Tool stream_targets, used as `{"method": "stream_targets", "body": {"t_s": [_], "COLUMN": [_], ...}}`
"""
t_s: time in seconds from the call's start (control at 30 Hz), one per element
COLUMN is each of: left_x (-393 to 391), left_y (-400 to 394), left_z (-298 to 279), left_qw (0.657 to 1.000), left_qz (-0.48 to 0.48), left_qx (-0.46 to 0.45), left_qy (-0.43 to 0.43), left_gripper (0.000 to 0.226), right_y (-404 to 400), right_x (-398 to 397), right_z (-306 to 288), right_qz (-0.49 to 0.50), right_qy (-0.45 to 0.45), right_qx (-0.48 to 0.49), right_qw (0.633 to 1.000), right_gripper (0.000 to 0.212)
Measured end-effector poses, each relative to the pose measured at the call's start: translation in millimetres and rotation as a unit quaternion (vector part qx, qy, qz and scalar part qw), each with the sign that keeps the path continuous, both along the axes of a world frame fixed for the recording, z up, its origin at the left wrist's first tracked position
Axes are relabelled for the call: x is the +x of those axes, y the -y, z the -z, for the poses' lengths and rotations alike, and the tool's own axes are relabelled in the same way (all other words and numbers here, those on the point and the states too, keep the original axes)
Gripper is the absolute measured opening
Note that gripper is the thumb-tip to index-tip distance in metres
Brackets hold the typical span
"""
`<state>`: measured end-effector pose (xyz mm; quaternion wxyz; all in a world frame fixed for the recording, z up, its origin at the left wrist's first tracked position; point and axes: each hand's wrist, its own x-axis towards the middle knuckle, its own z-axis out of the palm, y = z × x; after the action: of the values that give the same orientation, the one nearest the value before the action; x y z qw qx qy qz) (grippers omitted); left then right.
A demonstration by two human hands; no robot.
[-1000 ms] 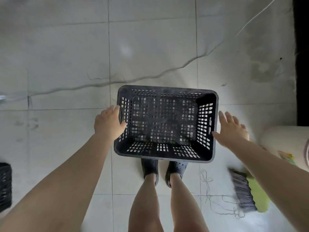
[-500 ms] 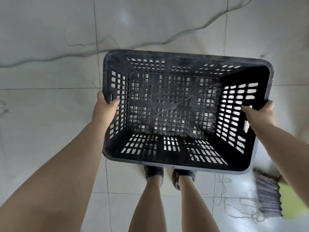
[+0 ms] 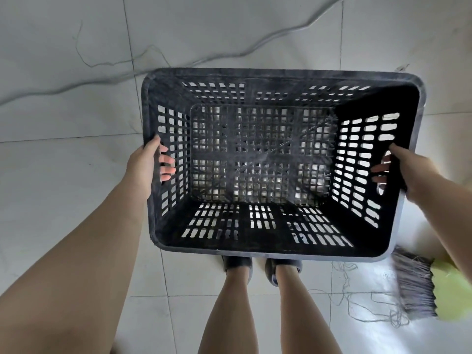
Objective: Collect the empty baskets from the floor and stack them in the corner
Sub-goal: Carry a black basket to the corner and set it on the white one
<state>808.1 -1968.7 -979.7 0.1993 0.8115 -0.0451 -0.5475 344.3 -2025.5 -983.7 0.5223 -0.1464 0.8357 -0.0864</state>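
An empty black slotted plastic basket [image 3: 263, 77] is held up off the floor in front of me, its open top facing me. My left hand [image 3: 143, 167] grips its left wall, fingers poking in through the handle slot. My right hand [image 3: 408, 169] grips the right wall the same way, fingertips showing inside. The basket hides most of my feet.
A light tiled floor [image 3: 63, 187] lies below. A pale cable [image 3: 255, 48] snakes across the far tiles. A grey fringed mat with a yellow-green part [image 3: 419, 290] and loose threads [image 3: 357, 302] lie at the right. My legs stand under the basket.
One second ago the basket sat on the floor with my hands beside it. Both hands took hold of its side walls and lifted it toward me; it now looks larger and higher.
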Motion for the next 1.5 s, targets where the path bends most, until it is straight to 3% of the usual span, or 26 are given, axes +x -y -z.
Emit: {"method": "stream_targets", "body": {"t_s": [0.23, 0.4, 0.53, 0.73, 0.97, 1.17, 1.5], "left_x": [6.6, 2.8, 7.5, 13.3, 15.2, -8.6, -92.2], "left_y": [7.8, -3.2, -3.5, 7.9, 24.2, 47.2, 99.1], "left_z": [-10.0, -23.0, -67.4, -177.4, -348.7, -477.7, -581.4], "left_qw": [0.996, 0.998, 0.999, 1.0, 0.998, 0.987, 0.962], "left_qz": [0.039, 0.031, -0.001, 0.016, 0.063, 0.138, 0.2], "left_qx": [0.036, 0.034, 0.026, 0.005, -0.022, -0.079, -0.182], "left_qy": [-0.071, -0.047, -0.035, -0.013, 0.016, 0.026, 0.034], "left_gripper": [0.045, 0.038, 0.036, 0.034, 0.036, 0.038, 0.058], "right_y": [-1.9, -8.0, -4.8, -4.7, -12.8, -36.2, -103.2], "right_x": [-3.1, -3.7, 6.1, 15.9, 18.0, -6.1, -67.8], "right_z": [-5.9, -21.8, -58.5, -168.3, -351.9, -481.6, -571.2], "right_qz": [0.014, 0.018, 0.025, 0.033, 0.037, 0.078, 0.226], "right_qy": [0.118, 0.121, 0.125, 0.12, 0.129, 0.124, 0.134], "right_qx": [0.021, 0.032, 0.013, -0.008, -0.066, -0.102, -0.221], "right_qw": [0.993, 0.992, 0.992, 0.992, 0.989, 0.984, 0.939], "right_gripper": [0.042, 0.053, 0.053, 0.051, 0.043, 0.049, 0.067]}}
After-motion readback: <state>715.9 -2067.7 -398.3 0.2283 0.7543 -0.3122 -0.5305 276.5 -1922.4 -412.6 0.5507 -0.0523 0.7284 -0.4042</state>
